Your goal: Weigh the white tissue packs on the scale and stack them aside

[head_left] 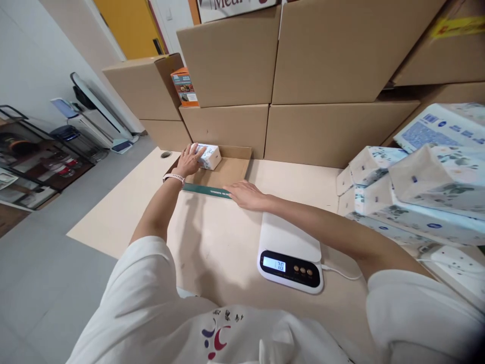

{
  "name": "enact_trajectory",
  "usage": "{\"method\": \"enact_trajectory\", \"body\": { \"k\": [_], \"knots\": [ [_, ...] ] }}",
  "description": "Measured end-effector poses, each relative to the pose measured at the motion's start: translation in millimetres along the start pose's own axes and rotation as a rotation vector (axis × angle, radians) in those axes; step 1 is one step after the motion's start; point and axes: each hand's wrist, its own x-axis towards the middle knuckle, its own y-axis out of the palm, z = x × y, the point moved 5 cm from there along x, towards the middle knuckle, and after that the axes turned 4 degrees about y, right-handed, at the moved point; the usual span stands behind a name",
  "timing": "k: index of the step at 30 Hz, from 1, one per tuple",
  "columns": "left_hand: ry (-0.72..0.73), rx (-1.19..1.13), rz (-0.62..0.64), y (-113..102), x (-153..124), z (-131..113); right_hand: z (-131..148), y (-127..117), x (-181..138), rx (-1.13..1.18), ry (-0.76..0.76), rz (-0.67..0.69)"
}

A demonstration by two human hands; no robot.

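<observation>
My left hand (188, 160) reaches forward and grips a small white tissue pack (209, 155), holding it inside a shallow open cardboard box (227, 172) at the far side of the table. My right hand (245, 194) lies flat, fingers stretched, on the near edge of that box, where a green strip (204, 190) runs along it. A watch with a pale strap sits on my left wrist.
A white digital scale (290, 255) with a lit display stands near my right forearm. Several tissue packs (417, 192) are piled at the right. Large cardboard cartons (322, 65) are stacked behind the table (121, 212). A metal shelf (34, 162) stands on the left.
</observation>
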Motion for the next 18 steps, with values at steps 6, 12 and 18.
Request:
{"method": "enact_trajectory", "body": {
  "k": [6,12,18],
  "knots": [
    [-0.171,-0.038,-0.005,3,10,8,-4,0,5,0.004,0.016,0.004],
    [-0.135,-0.164,-0.223,-30,16,-49,20,-21,-43,0.038,0.01,-0.125],
    [0.467,-1.058,-0.11,-80,-24,-227,-19,-85,-259,0.061,0.143,-1.263]
  ]
}}
